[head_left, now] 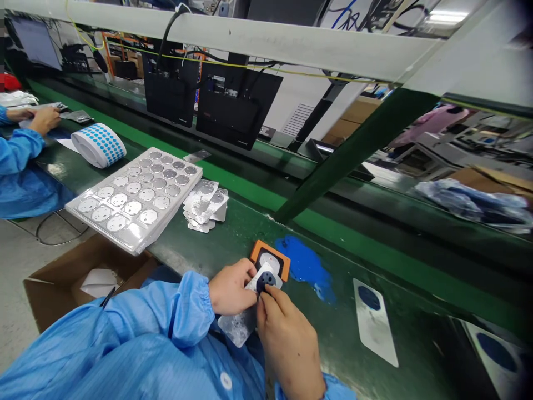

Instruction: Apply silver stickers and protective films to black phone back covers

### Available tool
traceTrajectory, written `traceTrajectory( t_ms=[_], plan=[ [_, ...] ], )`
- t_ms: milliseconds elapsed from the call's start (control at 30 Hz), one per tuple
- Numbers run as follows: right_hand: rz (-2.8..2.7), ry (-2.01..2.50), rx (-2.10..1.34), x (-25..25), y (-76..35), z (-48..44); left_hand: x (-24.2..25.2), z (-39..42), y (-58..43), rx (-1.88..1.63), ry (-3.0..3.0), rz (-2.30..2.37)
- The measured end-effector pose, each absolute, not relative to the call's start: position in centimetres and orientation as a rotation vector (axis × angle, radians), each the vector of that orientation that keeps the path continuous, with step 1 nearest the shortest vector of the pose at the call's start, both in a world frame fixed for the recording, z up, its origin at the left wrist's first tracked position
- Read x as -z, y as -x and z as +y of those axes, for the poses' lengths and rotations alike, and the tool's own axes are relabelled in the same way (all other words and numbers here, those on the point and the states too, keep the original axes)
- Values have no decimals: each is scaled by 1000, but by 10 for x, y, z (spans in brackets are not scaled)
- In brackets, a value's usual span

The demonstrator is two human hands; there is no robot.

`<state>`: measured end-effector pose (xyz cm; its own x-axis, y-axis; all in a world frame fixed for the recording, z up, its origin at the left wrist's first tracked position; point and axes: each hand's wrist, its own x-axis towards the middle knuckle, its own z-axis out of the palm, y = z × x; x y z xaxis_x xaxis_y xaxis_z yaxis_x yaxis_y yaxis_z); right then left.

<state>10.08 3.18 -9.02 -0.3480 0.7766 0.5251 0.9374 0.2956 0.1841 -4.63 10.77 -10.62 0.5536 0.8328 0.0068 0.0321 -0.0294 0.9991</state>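
Note:
My left hand [233, 286] is closed on a silvery rounded card [254, 284] just in front of the orange fixture. A dark blue disc [266, 281] with small holes shows on this card. The thumb and fingertips of my right hand [289, 339] pinch at the disc's near edge. Below my hands another translucent silvery card [237, 328] sticks out; what supports it is hidden. The orange fixture [258, 250] lies on the bench, with a round silvery plate [270, 260] in its black recess, partly covered by the held card.
A clear tray [135, 239] of round metal plates stands left, beside stacked silvery cards [206, 205] and a roll of blue-dotted labels [100, 144]. Right are a blue patch [306, 266] and a card with a dark disc [378, 333]. A co-worker's hands [44, 119] are far left.

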Motion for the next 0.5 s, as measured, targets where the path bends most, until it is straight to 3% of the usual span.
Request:
traceTrajectory(
  t_ms=[267,500],
  plan=[
    [-2158,1401,444,74,-99,50,104,109,43,-765,-1511,806],
    [-2104,1529,-104,65,-121,61,109,109,42,-733,-1477,788]
  ],
)
